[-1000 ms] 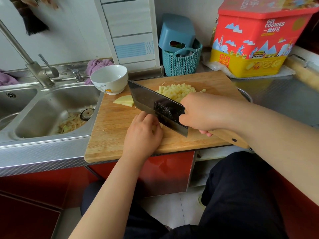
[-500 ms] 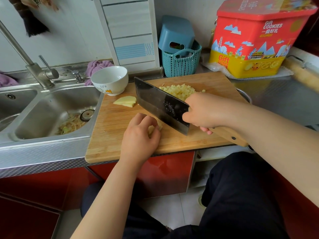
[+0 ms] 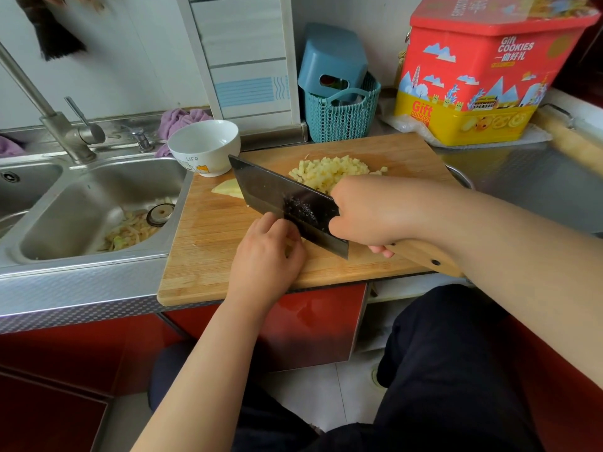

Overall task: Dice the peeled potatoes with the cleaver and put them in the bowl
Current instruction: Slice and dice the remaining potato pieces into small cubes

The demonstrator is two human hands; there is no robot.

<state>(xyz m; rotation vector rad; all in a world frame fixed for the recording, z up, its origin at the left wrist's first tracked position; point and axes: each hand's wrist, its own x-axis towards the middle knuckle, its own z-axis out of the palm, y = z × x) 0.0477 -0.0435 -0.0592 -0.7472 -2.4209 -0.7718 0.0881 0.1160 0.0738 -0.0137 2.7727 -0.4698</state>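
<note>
Gripping one cleaver (image 3: 287, 203), the right hand (image 3: 368, 210) cut beside the left hand (image 3: 266, 252), curled over potato; one bowl (image 3: 205, 147), one dice pile (image 3: 329, 172), one slice (image 3: 228, 189) lay near

Pale yellow potato cubes (image 3: 329, 172) on a tan, fine-lined board (image 3: 212, 243); dark grey cleaver (image 3: 280, 199). White bowl (image 3: 204, 146) with an orange cartoon print. Teal woven basket (image 3: 341, 117), red-and-yellow cookie tin (image 3: 483, 70), purple cloth (image 3: 179, 120).

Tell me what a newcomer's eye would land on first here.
The dark cleaver, gripped by the right hand, comes down mid-board beside the left hand, which steadies a potato piece. Behind it lies a pile of diced potato; the red-and-yellow cookie tin glares at the back right.
</note>
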